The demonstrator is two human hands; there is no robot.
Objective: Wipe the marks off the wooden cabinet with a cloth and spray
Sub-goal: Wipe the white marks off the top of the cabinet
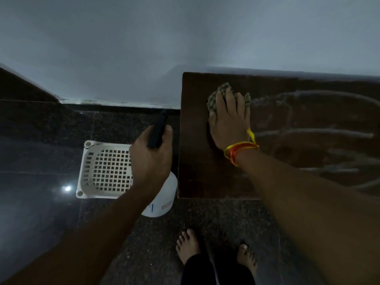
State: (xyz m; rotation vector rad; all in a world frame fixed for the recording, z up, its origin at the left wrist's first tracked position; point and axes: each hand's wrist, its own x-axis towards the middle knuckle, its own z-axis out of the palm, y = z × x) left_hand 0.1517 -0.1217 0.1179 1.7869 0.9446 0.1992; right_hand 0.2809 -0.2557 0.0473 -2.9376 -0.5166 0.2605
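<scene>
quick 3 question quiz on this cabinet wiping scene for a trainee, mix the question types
1. True or false: the right hand presses the cloth flat on the cabinet top.
2. What does the left hand hold?
A. the white spray bottle by its dark trigger head
B. a sponge
C. the basket
3. Fill in: the pale chalk-like marks lie to the ___ of the cloth.

Key
1. true
2. A
3. right
</scene>
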